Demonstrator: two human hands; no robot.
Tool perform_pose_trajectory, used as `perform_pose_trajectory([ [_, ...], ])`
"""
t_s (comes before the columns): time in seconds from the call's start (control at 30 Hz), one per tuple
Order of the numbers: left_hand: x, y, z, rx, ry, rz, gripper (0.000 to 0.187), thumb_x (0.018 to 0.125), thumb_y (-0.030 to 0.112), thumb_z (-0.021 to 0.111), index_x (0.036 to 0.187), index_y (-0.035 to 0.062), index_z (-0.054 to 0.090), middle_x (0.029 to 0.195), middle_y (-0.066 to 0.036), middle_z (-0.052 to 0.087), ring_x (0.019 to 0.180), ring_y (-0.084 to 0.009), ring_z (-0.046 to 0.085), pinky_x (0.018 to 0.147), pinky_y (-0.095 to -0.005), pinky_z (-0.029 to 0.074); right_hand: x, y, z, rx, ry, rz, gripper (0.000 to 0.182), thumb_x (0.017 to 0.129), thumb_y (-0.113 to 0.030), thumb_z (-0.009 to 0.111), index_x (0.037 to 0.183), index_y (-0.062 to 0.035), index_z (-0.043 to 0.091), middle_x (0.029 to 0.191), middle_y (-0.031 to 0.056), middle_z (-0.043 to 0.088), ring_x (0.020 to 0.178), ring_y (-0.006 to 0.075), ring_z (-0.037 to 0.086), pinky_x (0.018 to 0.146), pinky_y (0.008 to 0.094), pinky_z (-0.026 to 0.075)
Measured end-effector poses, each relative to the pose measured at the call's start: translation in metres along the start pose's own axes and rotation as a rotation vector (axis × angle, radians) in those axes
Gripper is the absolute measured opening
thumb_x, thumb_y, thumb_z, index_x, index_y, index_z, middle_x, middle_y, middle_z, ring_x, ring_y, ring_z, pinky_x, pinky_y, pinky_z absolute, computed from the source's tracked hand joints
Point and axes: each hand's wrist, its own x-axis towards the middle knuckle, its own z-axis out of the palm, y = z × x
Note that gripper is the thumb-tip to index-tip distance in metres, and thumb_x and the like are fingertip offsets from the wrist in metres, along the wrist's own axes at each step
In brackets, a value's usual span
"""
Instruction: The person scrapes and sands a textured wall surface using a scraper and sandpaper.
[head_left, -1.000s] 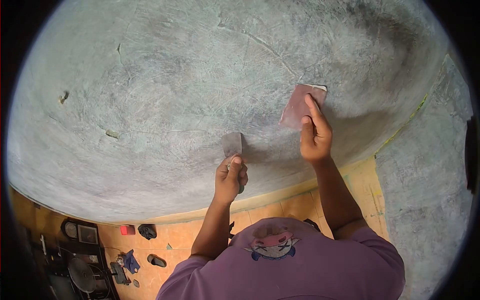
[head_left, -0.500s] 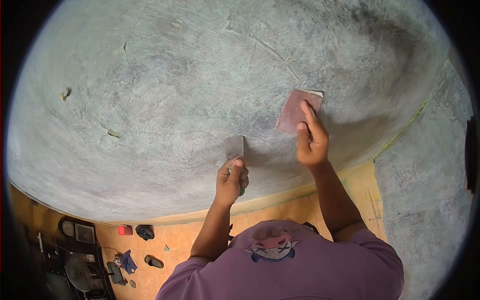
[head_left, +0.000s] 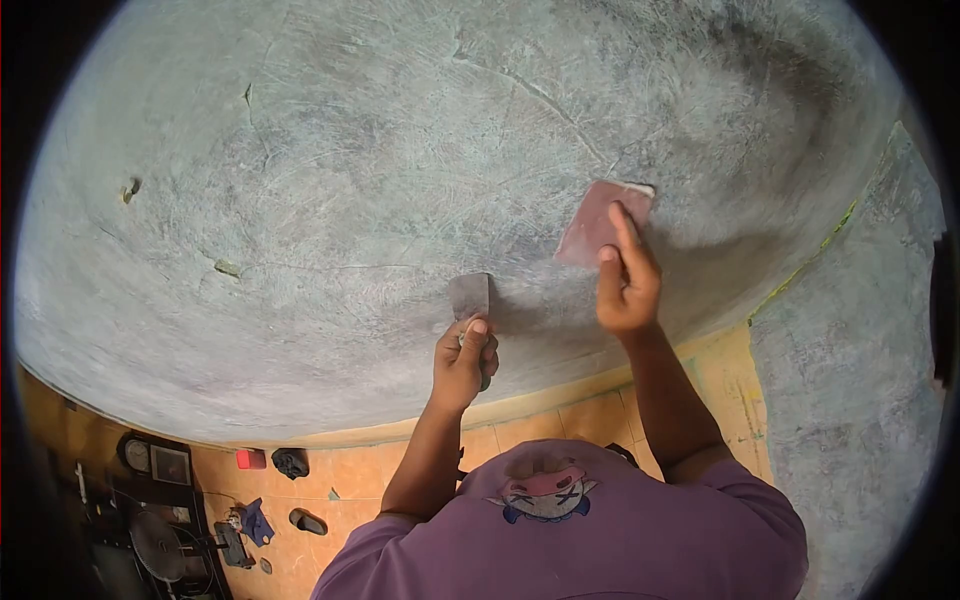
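Observation:
My left hand (head_left: 462, 362) is closed round the handle of a putty knife (head_left: 470, 296). Its grey metal blade points up toward the wall, and a bit of green handle shows below my fingers. Farther right, my right hand (head_left: 630, 285) grips a flat pinkish filler spreader (head_left: 590, 222), with the index finger stretched along its face and the thumb near its lower side. A line of white filler shows along the spreader's top edge, which is at the wall (head_left: 350, 170). The fingers behind the spreader are hidden.
The wall has a crack (head_left: 545, 98), small chipped holes (head_left: 228, 268) and a corner with a yellow-green line (head_left: 800, 262) at right. On the tiled floor lie a sandal (head_left: 307, 521), a red box (head_left: 250, 459) and a black bag (head_left: 290, 462). A fan (head_left: 158, 546) stands lower left.
My right hand and the spreader have shifted slightly to the right along the wall, and more of the white edge shows. My left hand with the putty knife has barely moved.

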Motion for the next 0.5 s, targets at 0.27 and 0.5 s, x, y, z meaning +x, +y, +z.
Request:
perform_pose_trajectory([
  [0.27, 0.002, 0.002, -0.004, 0.018, -0.020, 0.004, 0.030, 0.099, 0.035, 0.054, 0.094, 0.0055, 0.056, 0.067, -0.001, 0.046, 0.052, -0.0097, 0.044, 0.047, -0.0236, 0.038, -0.024, -0.003, 0.004, 0.004, -0.550, 0.095, 0.039, 0.087, 0.004, 0.051, 0.125, 0.0032, 0.058, 0.115, 0.0208, 0.064, 0.090, 0.0272, 0.067, 0.074, 0.0333, 0.052],
  [0.5, 0.003, 0.001, -0.004, 0.018, -0.008, 0.005, 0.028, 0.099, 0.033, 0.054, 0.094, 0.0062, 0.056, 0.067, -0.001, 0.047, 0.052, -0.0096, 0.045, 0.048, -0.0237, 0.039, -0.014, -0.003, 0.007, -0.006, -0.124, -0.026, 0.041, 0.086, 0.005, 0.051, 0.126, 0.0018, 0.058, 0.111, 0.0193, 0.065, 0.080, 0.0217, 0.065, 0.067, 0.0313, 0.050],
])
